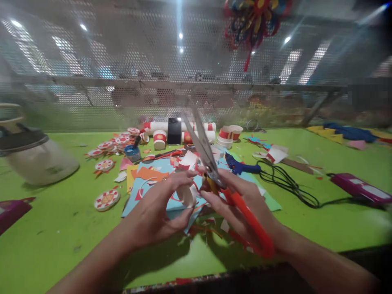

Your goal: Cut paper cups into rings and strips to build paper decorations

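Low over the green table, my left hand is curled with thumb and fingers around a small white paper cup, its round bottom or opening facing me. My right hand grips a pair of scissors with orange-red handles, the blades pointing up and away and slightly apart. Its thumb and fingertips are close to the right side of the cup; blur hides whether they touch it. Beneath both hands lie light-blue paper sheets strewn with red, white and orange scraps.
A blue glue gun lies to the right, beside black cable and a purple device. Paper cups, a phone, a blue jar and several red-and-white discs stand farther back or left. A jug is far left.
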Tool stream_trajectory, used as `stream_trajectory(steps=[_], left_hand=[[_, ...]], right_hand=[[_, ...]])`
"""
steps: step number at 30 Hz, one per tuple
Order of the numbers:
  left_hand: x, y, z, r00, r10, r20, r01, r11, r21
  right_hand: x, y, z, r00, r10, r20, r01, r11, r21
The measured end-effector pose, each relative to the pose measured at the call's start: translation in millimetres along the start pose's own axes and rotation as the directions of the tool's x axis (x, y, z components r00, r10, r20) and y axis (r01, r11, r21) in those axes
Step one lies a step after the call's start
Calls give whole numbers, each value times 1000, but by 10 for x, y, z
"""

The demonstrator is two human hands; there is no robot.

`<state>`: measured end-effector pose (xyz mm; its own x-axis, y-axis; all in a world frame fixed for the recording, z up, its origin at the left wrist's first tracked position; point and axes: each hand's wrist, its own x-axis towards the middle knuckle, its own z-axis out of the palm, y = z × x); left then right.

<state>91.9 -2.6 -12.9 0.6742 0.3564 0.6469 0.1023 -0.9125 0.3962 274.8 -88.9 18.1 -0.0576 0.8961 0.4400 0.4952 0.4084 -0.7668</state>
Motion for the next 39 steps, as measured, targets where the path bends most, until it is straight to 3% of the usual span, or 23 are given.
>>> stream_trajectory(steps=[4, 10, 16, 22, 25, 33, 39], left_hand=[[23, 9, 25, 991, 131, 33, -134, 987, 93], [22, 12, 46, 979, 201, 32, -203, 965, 163], [16, 10, 66, 979, 198, 45, -203, 952, 228], [13, 25, 110, 971, 238, -31, -228, 956, 182], [13, 36, 129, 967, 251, -42, -236, 946, 222], [24, 51, 168, 959, 270, -88, -230, 920, 318], [-2, 58, 191, 948, 284, -146, -237, 932, 273]], right_hand=[[12, 33, 74, 997, -50, -52, 51, 999, 14], [8, 68, 70, 988, -138, -75, 134, 990, -46], [-6, 21, 36, 999, 6, -52, -4, 999, 52], [-25, 52, 5, 981, 177, 80, -194, 909, 368], [-34, 87, 17, 982, 178, 59, -186, 886, 425], [-74, 17, 12, 989, 148, -29, -132, 942, 310], [-75, 80, 32, 981, 191, 36, -186, 872, 454]])
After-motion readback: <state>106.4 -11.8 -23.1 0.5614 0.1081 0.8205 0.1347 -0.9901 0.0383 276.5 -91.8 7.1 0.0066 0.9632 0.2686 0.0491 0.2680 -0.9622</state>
